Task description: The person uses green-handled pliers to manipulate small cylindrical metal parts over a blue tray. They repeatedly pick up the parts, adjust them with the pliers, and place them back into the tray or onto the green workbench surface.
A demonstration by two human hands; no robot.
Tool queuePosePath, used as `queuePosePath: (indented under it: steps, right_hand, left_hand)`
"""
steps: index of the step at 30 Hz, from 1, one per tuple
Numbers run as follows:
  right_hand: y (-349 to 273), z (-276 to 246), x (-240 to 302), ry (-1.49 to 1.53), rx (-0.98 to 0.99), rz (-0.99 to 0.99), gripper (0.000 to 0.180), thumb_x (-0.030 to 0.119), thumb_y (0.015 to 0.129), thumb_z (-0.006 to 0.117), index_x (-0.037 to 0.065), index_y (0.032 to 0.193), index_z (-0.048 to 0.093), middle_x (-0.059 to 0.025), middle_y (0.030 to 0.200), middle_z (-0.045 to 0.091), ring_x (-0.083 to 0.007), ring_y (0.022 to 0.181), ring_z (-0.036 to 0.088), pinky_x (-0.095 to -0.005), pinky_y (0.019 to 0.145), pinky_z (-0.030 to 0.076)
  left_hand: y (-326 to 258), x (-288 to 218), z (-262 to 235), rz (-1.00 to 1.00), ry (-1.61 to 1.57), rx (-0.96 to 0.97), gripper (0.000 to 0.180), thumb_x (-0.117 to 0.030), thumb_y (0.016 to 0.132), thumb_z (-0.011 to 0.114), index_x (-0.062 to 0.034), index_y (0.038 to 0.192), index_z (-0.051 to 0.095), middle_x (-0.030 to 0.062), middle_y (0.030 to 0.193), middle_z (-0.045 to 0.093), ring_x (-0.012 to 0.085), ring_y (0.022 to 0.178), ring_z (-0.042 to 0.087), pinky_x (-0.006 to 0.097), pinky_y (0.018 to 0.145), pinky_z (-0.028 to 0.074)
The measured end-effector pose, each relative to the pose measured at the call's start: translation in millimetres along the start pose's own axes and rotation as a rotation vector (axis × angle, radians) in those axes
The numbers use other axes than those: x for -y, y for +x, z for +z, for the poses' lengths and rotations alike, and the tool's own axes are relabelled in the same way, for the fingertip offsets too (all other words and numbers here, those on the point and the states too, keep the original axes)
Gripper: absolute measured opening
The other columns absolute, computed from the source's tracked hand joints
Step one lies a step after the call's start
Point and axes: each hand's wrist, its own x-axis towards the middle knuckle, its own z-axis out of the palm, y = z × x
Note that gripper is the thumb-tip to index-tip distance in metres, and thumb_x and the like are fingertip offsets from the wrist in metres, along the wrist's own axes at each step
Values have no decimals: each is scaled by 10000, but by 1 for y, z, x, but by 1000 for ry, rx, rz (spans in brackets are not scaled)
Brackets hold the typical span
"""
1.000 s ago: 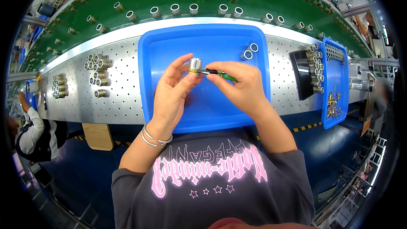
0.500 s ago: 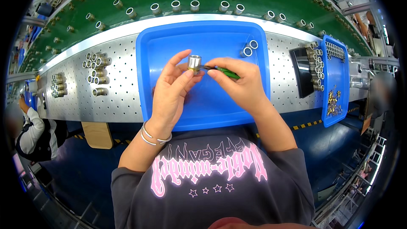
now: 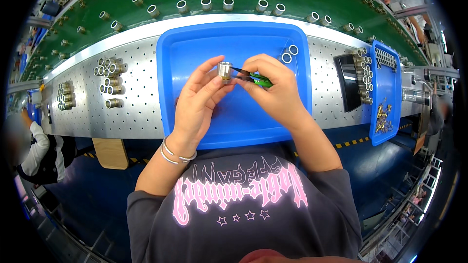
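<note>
L hand (image 3: 197, 102) pinches metal sleeve (image 3: 224, 69) at fingertips; R hand (image 3: 273, 87), just right, grips green-handled tweezers (image 3: 251, 76), tips at sleeve, over blue tray (image 3: 185, 53).

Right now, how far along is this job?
Done, it seems: cylinders lie grouped on the bench. In hand: the left hand holds one cylinder over the tray while the right hand works tweezers at it. Left, probably: two rings.

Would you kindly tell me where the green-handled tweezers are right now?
In the head view, the tweezers are in the right hand, above the middle of the blue tray, tips pointing left at the small metal cylinder held by the left hand.
</note>
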Motion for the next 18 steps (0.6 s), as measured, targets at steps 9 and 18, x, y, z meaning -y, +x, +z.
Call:
queuePosePath:
  steps: [9, 18]
  right_hand:
    - [1, -1, -2, 173, -37, 19, 210, -65, 713, 605, 10, 907, 583, -108, 932, 638, -245, 812, 633, -295, 690, 498]
    - [0, 0, -2, 97, -31, -25, 217, -61, 702, 603, 19, 903, 581, -107, 916, 640, -250, 802, 641, -290, 678, 504]
  left_hand:
    - [-1, -4, 0, -68, -48, 56, 441, -76, 871, 574, -32, 1284, 427, 117, 1110, 577, 187, 967, 595, 290, 867, 478]
    - [2, 3, -1, -7, 112, 87, 491, -41, 841, 602, -8, 1296, 421, 95, 1051, 600, 138, 890, 607, 244, 818, 496]
